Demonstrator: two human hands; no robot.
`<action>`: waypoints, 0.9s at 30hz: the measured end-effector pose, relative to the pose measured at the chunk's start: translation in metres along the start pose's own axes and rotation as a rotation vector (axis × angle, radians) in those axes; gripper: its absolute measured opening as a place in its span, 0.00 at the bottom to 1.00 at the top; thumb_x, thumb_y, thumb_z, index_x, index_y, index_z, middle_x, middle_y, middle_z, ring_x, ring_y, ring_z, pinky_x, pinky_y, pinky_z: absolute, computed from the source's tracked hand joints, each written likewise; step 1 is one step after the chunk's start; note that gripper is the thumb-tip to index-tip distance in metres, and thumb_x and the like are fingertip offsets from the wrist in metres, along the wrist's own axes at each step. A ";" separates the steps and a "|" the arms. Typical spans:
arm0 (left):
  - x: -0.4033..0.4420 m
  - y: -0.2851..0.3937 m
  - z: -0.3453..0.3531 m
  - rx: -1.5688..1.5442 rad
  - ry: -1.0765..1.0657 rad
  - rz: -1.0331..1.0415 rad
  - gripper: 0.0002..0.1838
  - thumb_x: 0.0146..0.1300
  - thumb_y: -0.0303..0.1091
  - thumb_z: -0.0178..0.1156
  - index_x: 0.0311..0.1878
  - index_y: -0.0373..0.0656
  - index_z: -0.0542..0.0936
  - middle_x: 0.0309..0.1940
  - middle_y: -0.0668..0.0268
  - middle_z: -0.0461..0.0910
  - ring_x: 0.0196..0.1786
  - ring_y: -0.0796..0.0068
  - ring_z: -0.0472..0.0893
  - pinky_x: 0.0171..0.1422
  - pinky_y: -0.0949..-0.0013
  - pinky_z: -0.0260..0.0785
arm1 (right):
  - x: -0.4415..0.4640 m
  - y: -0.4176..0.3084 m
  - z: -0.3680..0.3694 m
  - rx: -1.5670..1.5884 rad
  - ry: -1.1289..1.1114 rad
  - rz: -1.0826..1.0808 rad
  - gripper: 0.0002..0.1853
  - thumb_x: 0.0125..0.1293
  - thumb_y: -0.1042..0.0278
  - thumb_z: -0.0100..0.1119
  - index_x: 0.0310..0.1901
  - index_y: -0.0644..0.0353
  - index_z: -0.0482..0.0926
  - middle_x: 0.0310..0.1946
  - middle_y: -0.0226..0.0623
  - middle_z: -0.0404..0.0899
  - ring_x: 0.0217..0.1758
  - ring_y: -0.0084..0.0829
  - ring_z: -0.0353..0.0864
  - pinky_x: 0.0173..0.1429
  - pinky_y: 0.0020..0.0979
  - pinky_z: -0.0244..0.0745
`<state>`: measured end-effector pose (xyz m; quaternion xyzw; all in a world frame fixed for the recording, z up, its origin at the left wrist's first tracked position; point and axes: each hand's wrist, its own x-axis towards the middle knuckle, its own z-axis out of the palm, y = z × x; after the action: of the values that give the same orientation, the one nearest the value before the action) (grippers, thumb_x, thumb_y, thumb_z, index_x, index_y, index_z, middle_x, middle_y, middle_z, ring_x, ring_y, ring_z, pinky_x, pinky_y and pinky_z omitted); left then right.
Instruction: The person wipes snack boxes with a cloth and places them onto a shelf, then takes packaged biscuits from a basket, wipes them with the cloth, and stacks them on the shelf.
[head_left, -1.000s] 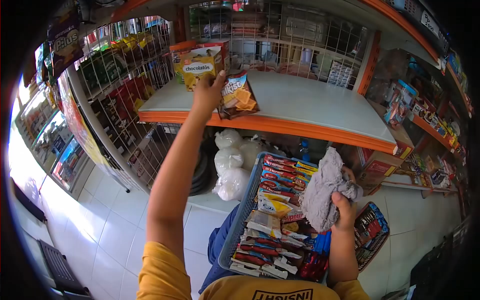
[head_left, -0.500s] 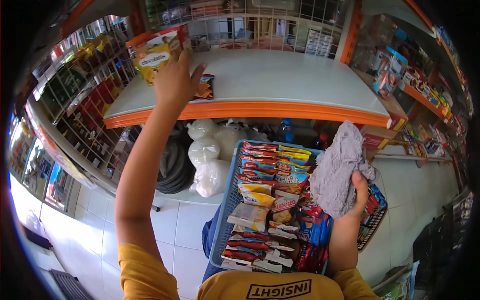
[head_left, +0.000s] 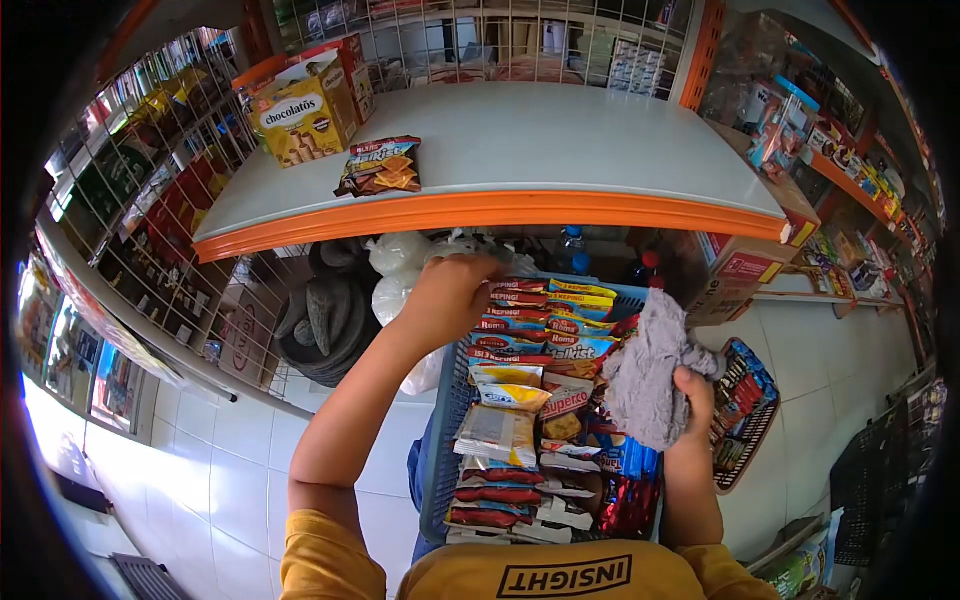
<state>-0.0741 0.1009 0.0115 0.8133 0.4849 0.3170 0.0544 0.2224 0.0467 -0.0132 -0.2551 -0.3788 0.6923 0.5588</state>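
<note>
My right hand (head_left: 692, 405) is closed on a crumpled grey cloth (head_left: 650, 375), held over the right side of a blue plastic basket (head_left: 437, 480). Rows of snack packs (head_left: 510, 345) fill the basket, Roma and Malkist biscuits among them. At its far left corner is my left hand (head_left: 455, 292), with bent fingers near the first packs and the rim. What those fingers hold, if anything, is hidden. On the white shelf (head_left: 530, 140) above, a Malkist pack (head_left: 382, 166) lies near the front edge, beside a yellow Chocolatos box (head_left: 300, 120).
An orange lip (head_left: 490, 215) runs along the shelf front. Below it are stone mortars (head_left: 325, 325), white filled bags (head_left: 395, 255) and a cardboard box (head_left: 735, 270). A dark basket of snacks (head_left: 745, 415) stands low at the right. Wire mesh backs the shelf.
My left hand has come down from the Chocolatos box on the shelf to the basket's far left corner. My right hand, with the cloth, has dropped slightly.
</note>
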 end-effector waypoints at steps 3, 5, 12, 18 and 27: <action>0.000 -0.006 0.007 -0.095 0.028 -0.058 0.11 0.51 0.27 0.54 0.39 0.39 0.77 0.31 0.56 0.78 0.38 0.55 0.77 0.41 0.60 0.68 | -0.002 0.002 0.011 -0.104 -0.018 -0.093 0.34 0.45 0.62 0.63 0.55 0.69 0.65 0.43 0.40 0.75 0.46 0.31 0.75 0.53 0.32 0.68; -0.001 -0.006 0.006 -0.156 -0.016 -0.123 0.11 0.51 0.28 0.55 0.39 0.39 0.78 0.31 0.56 0.78 0.37 0.57 0.77 0.41 0.61 0.68 | -0.003 0.004 0.013 -0.140 -0.011 -0.120 0.35 0.44 0.63 0.64 0.55 0.69 0.65 0.45 0.40 0.74 0.48 0.30 0.74 0.55 0.32 0.67; -0.007 0.012 -0.011 -0.088 -0.277 -0.105 0.13 0.48 0.32 0.59 0.38 0.39 0.78 0.36 0.56 0.76 0.37 0.60 0.76 0.43 0.64 0.68 | -0.003 0.009 0.019 -0.251 0.003 -0.147 0.35 0.43 0.61 0.64 0.54 0.68 0.66 0.45 0.40 0.74 0.48 0.30 0.74 0.56 0.31 0.65; -0.012 -0.001 -0.008 0.000 -0.189 0.053 0.15 0.45 0.33 0.60 0.38 0.41 0.76 0.35 0.57 0.77 0.43 0.59 0.76 0.50 0.63 0.66 | 0.001 0.014 0.016 -0.285 -0.013 -0.155 0.34 0.43 0.61 0.64 0.54 0.67 0.67 0.45 0.37 0.74 0.48 0.28 0.73 0.55 0.29 0.64; -0.009 -0.006 0.001 0.092 -0.251 -0.090 0.15 0.48 0.35 0.61 0.39 0.40 0.76 0.33 0.56 0.79 0.36 0.57 0.78 0.43 0.62 0.69 | -0.002 0.014 0.019 -0.276 -0.029 -0.159 0.32 0.43 0.62 0.63 0.53 0.66 0.67 0.43 0.35 0.73 0.46 0.26 0.72 0.54 0.27 0.64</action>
<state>-0.0805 0.0968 0.0040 0.8255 0.5244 0.1877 0.0916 0.1999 0.0390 -0.0139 -0.2885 -0.4975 0.5908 0.5659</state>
